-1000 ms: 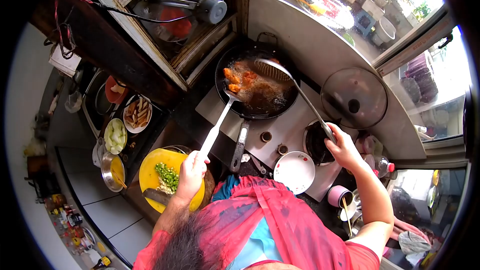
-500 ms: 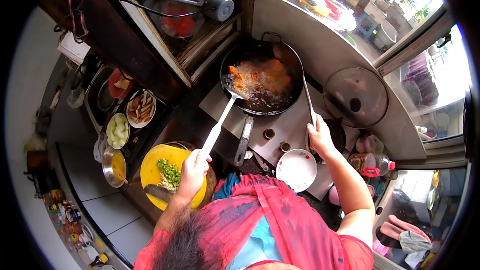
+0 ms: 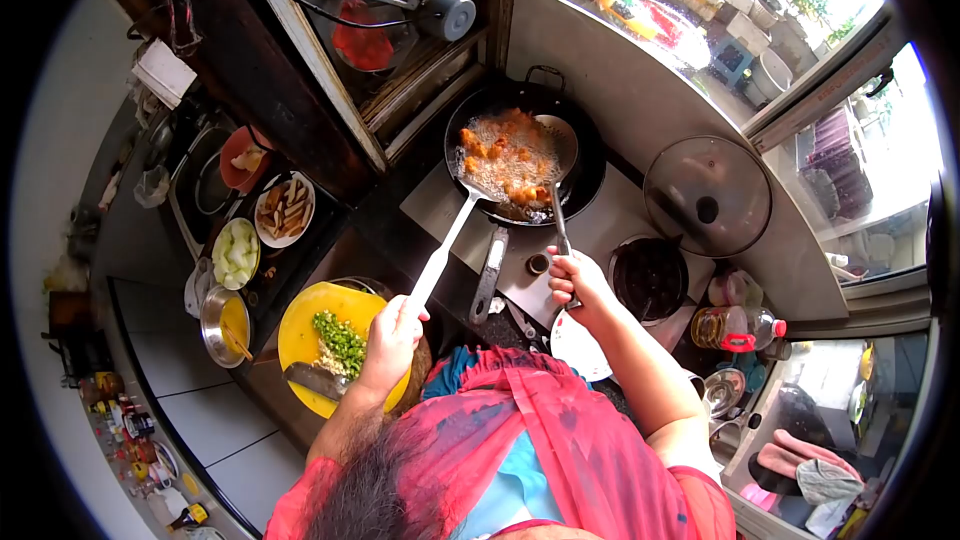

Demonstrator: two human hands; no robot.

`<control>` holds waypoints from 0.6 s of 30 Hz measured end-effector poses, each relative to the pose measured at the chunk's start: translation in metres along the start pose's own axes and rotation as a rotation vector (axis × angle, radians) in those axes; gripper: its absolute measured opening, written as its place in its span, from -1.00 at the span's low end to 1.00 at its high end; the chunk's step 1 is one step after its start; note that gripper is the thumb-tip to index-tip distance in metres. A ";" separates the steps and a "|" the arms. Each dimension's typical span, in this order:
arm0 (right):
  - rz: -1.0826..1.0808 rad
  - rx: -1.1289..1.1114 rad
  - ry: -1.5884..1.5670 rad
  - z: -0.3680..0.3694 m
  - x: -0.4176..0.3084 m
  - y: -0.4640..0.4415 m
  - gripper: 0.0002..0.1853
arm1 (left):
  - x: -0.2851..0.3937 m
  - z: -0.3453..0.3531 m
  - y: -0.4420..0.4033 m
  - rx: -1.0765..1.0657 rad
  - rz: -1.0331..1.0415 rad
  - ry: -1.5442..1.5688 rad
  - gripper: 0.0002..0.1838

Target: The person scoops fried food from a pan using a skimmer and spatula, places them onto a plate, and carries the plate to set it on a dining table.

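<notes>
My left hand (image 3: 393,342) is closed around the white handle of a spatula (image 3: 440,253), whose metal blade dips into the wok's near left side. In my right hand (image 3: 583,285) is the handle of a long metal skimmer (image 3: 559,155). Its round head lies inside the wok on the right; whether it has holes I cannot tell. Orange-brown fried pieces (image 3: 508,150) bubble in hot oil between the two tools. The black wok (image 3: 590,165) stands on the stove, its handle pointing toward me. Below my right forearm, a white bowl (image 3: 577,348) is partly hidden.
A yellow cutting board (image 3: 305,325) holds chopped greens (image 3: 340,340) and a knife (image 3: 315,380) at left. Farther left are plates of food and a metal bowl (image 3: 218,330). A glass lid (image 3: 707,180) leans right, above a dark pot (image 3: 650,280) and an oil bottle (image 3: 722,328).
My right hand has moved left, bringing the skimmer's head from the wok's right side toward the food. The pieces are gathered farther left. The spatula has barely moved.
</notes>
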State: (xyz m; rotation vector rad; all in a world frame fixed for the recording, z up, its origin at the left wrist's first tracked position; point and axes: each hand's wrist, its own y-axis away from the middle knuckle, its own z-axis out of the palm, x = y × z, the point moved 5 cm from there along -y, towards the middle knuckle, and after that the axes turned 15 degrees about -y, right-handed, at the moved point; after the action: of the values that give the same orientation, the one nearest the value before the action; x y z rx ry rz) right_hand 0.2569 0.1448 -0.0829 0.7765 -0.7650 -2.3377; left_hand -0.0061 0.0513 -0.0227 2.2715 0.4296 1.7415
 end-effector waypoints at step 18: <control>-0.080 -0.008 0.135 0.014 0.024 0.039 -0.72 | -0.006 0.000 0.012 0.022 0.038 -0.055 -0.71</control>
State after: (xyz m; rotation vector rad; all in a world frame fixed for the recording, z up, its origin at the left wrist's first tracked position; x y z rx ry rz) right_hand 0.2436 0.1074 -0.0563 0.9668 -0.6774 -2.3287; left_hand -0.0064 0.0380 -0.0242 2.3519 0.3989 1.6956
